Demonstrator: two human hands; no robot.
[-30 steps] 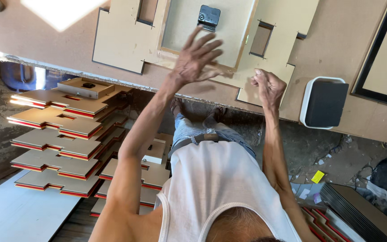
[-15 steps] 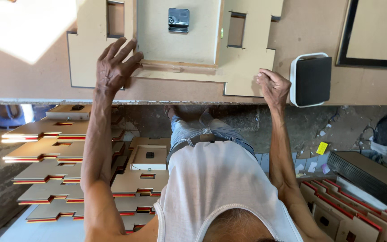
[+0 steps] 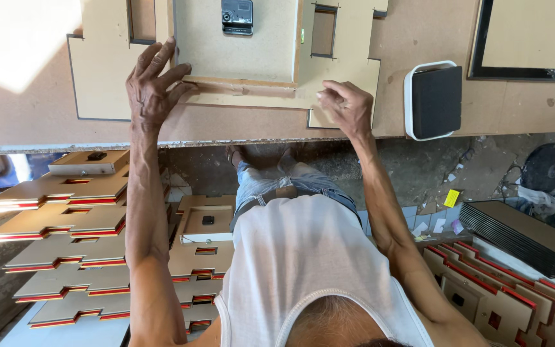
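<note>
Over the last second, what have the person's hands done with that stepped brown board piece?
The left hand came down from mid-air and now lies spread on the stepped brown board cutout, at its square panel's lower-left corner. The right hand stayed curled at the cutout's lower right edge. The black-and-white box stayed put.

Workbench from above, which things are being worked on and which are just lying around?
In hand:
left hand on the stepped board
black clock unit on that board
right hand at its corner

Lying about:
white-edged black box
black frame
stacked boards
</note>
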